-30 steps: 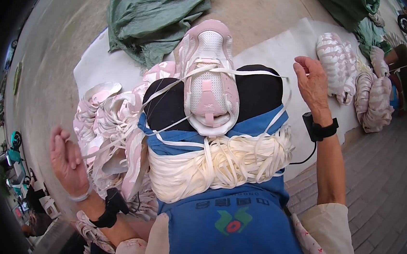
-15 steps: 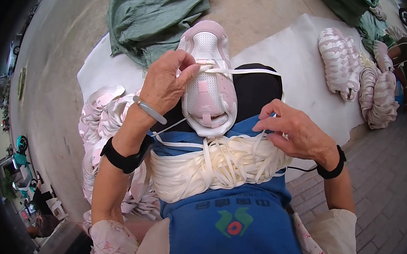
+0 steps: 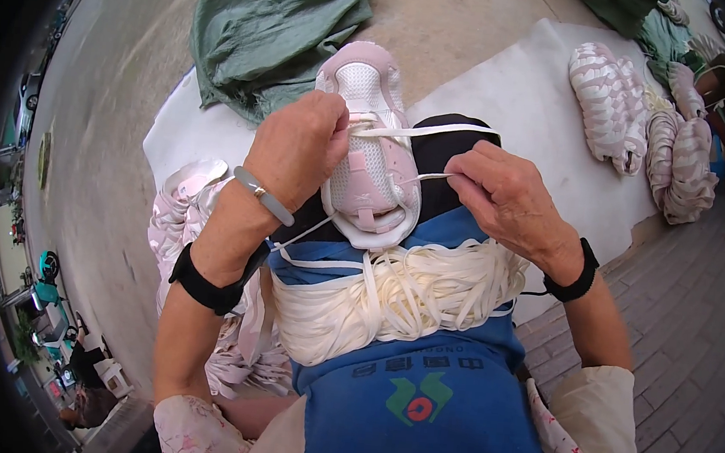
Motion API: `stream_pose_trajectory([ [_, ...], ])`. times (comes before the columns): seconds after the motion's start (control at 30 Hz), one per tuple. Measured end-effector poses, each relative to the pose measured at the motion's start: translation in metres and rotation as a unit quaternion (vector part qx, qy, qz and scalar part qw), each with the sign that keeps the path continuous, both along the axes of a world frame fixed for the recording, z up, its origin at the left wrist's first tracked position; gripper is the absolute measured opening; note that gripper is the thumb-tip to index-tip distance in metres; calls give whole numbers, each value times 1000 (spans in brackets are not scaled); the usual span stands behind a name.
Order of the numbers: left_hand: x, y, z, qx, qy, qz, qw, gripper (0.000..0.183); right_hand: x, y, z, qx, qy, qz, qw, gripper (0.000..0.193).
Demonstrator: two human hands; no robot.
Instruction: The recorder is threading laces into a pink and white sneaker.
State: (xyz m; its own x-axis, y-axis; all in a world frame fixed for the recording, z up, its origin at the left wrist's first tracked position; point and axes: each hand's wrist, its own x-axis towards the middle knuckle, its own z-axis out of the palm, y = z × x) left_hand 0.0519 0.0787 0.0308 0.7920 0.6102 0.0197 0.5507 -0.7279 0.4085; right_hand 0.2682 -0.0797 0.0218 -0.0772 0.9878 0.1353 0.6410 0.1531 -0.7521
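Observation:
A pink and white sneaker (image 3: 364, 194) lies across my black-clad lap, toe away from me. Against its left edge by the lacing, my left hand (image 3: 302, 145) is closed; its fingertips are hidden, so I cannot tell what they pinch. Pinched in my right hand (image 3: 507, 200), to the right of the shoe, is the end of a white shoelace (image 3: 431, 176) that runs taut into the shoe's right side. A second flat white lace length (image 3: 448, 130) loops from the throat out over my right knee. A thick bundle of cream laces (image 3: 400, 294) rests on my blue apron (image 3: 486, 393).
More pink and white shoes (image 3: 188, 194) are heaped at my left, and bundled ones (image 3: 608, 106) lie at the far right on a white sheet (image 3: 530, 86). Crumpled green sacking (image 3: 280, 34) lies beyond my lap. Grey paving (image 3: 680, 341) is at the right; a parked scooter (image 3: 48, 290) stands far left.
My right hand has moved up and left from above the lace bundle and now pulls a lace out from the shoe. My left hand has rolled over, hiding its fingertips.

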Motion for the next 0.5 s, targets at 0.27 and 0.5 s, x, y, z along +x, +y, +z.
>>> stream_pose_trajectory([
  [0.27,-16,3,-2,173,5,-196,965,25,-15,38,-26,-55,-29,-51,997,12],
  [0.5,-49,8,-5,202,-20,-213,956,21,5,34,-34,63,-161,-23,985,28],
])
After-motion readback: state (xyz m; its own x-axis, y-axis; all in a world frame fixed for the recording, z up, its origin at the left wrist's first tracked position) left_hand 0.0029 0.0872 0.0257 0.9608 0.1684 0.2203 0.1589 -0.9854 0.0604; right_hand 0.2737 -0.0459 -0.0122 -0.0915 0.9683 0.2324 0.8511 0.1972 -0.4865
